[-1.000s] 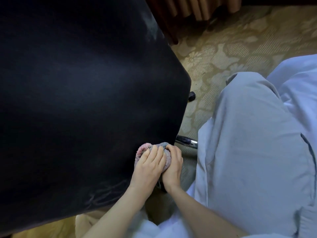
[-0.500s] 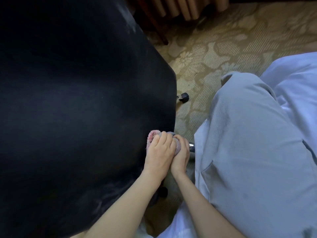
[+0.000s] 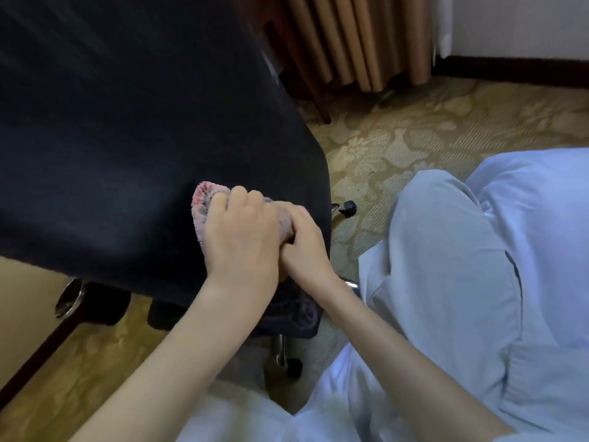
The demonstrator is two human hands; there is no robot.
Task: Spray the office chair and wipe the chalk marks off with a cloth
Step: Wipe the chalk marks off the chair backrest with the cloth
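The left hand [image 3: 242, 231] lay with fingers curled over the bunched cloth [image 3: 204, 199] and the right hand [image 3: 302, 247] pinched its end at 4 o'clock, so the cloth, mostly under the left hand, pointed its pink tip toward 10 o'clock on the dark office chair [image 3: 127, 122], close to its right edge

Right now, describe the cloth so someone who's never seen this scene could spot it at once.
Start at the big black office chair filling the upper left. Near its right edge, the left hand and right hand meet on a bunched cloth pressed to the black surface. It is the only fuzzy thing there: grey, with a pink fringe at its upper left end.
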